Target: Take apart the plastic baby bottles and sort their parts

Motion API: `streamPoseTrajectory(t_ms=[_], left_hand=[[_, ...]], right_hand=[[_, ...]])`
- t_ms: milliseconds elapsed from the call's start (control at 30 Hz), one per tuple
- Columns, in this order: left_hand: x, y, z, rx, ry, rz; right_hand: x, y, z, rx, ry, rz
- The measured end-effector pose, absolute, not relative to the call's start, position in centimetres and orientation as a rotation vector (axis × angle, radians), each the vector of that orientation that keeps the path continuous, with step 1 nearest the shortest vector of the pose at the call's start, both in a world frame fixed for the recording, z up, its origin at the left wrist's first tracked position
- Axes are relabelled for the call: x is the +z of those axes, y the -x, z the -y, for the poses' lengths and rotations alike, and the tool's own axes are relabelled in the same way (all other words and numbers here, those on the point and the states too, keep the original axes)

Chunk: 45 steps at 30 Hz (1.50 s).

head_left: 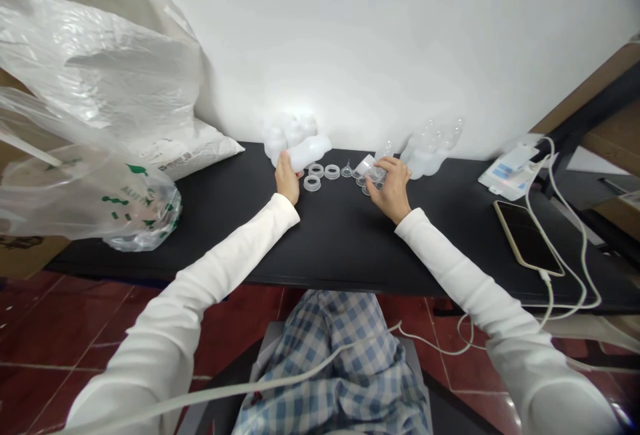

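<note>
Bottle [311, 151], milky and smooth, tilts sideways in the left hand [287, 183], above the far part of the black table [320, 248]. Those fingers curl round its left end, leaving the right end free. It looks light and thin-walled, so it should dent under a hard squeeze rather than break, and its smooth skin may slip; the rounded middle seems the best place to hold it, with gentle pressure.

Counting from the left: two bags, one large and white [105, 55], one clear with green print [135, 195]. Next, one white clump [287, 129] against the wall, just behind the bottle. Then the rings [332, 172], three in plain sight and part of a fourth beside the left fingertips; they look stiff, best taken by the rim. One small funnel [347, 171] comes next, with a thin tip.

Right hand [393, 188]: thumb and fingers pinch one clear piece [366, 164] over a small pile of clear parts, perhaps three or four, though the fingers hide some. Just behind that hand is one clear, bumpy thing [385, 148], then a second clump [424, 155]. Farther right, well apart, come one flat pack [507, 171] and one phone [530, 238], plugged into a white cable [583, 241].
</note>
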<state>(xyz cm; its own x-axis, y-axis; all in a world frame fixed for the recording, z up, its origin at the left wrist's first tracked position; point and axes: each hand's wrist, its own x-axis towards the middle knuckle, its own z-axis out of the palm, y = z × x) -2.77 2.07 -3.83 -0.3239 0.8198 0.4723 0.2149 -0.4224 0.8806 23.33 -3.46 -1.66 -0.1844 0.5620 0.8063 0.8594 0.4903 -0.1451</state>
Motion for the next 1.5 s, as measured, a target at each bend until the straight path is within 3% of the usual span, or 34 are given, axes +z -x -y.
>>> streamPoseTrajectory(t_ms=[133,400,700,1167,1500], left_hand=[[-3.5,2.6,-1.9,1.784,-1.250,-1.311],[-2.4,2.2,-1.5,1.858,-1.416,-1.146],[-1.4,2.1,-1.9,1.551,-1.760,-1.396],[-1.2,-4.0,-9.9,1.063,-2.002,-1.849],[-2.4,-5.4,-10.3,1.347,-1.838,-1.912]], right_hand=[[-1.8,-23.1,3.5,-0.459,1.174,1.846],[-1.9,-23.2,3.4,-0.551,1.155,1.811],[-1.9,-23.1,3.5,-0.531,1.159,1.805],[-1.7,-23.0,3.7,-0.538,1.146,1.794],[-1.7,-23.0,3.7,-0.518,1.171,1.804]])
